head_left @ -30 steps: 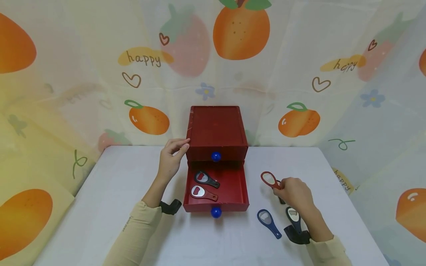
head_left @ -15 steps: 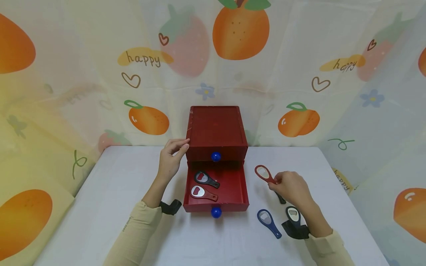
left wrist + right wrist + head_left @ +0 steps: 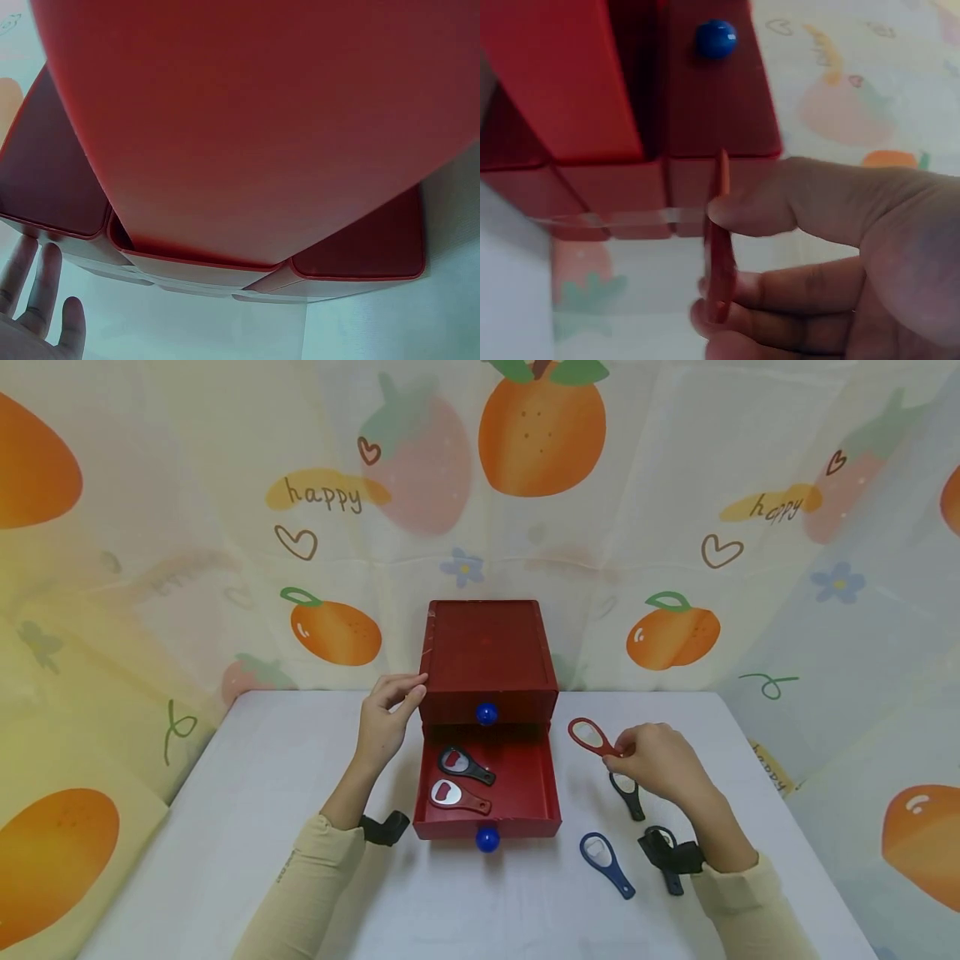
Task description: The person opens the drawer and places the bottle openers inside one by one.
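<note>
My right hand (image 3: pixel 660 764) pinches a red bottle opener (image 3: pixel 604 748) by its handle, above the table to the right of the red drawer box (image 3: pixel 483 643). The right wrist view shows the red bottle opener (image 3: pixel 720 259) edge-on between thumb and fingers. With extended fingers, my left hand (image 3: pixel 384 718) touches the box's left side near the top. The box's lower drawer (image 3: pixel 525 785) is pulled out, with a black bottle opener (image 3: pixel 474 769) and a brownish-red bottle opener (image 3: pixel 471 801) lying inside. The upper drawer, with its blue knob (image 3: pixel 487 714), is closed.
On the white table (image 3: pixel 300 760), right of the drawer, lie a blue bottle opener (image 3: pixel 615 872), a black bottle opener (image 3: pixel 634 803) and a dark one (image 3: pixel 674 883) partly hidden by the right wrist's black strap (image 3: pixel 671 853). A fruit-print cloth (image 3: pixel 570 535) hangs behind.
My right hand has moved up and to the left with the red bottle opener, uncovering more of the black opener on the table. The left hand has stayed in place.
</note>
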`<state>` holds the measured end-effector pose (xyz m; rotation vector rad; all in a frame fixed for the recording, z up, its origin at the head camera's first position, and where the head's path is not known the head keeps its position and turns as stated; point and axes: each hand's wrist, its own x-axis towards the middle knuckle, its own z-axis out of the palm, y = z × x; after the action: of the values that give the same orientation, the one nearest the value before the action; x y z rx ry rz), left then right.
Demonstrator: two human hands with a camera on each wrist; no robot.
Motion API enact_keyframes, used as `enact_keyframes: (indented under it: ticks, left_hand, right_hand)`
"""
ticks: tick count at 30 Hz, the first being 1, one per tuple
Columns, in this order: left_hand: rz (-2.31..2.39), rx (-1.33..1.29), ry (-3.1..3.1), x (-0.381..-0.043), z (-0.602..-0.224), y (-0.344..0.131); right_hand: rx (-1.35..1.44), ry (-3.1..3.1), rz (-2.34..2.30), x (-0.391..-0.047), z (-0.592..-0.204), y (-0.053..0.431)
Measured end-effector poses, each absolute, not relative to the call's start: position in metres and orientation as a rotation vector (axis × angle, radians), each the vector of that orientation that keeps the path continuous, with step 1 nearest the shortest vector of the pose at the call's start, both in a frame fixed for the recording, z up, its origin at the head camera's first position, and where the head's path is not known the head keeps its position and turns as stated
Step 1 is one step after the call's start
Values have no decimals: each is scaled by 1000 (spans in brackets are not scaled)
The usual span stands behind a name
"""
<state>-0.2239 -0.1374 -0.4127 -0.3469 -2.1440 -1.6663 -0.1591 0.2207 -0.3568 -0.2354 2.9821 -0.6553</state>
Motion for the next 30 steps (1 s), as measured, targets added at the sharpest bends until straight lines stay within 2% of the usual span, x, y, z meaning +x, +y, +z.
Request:
enact_keyframes:
  ticks: [12,24,30]
  left_hand:
    - [-1661,-353,-2134,-224,-414,-137]
    - [-1661,-293,-2165,-223,-411,-134]
    - [-1651,-293,-2182,-208,-390,-128]
  right_hand:
    - [-385,2903,-681,-162,-324,210]
    - [-468,2887,-667,-167,-338,187]
    - [-502,2888,-652,-169,-346,176]
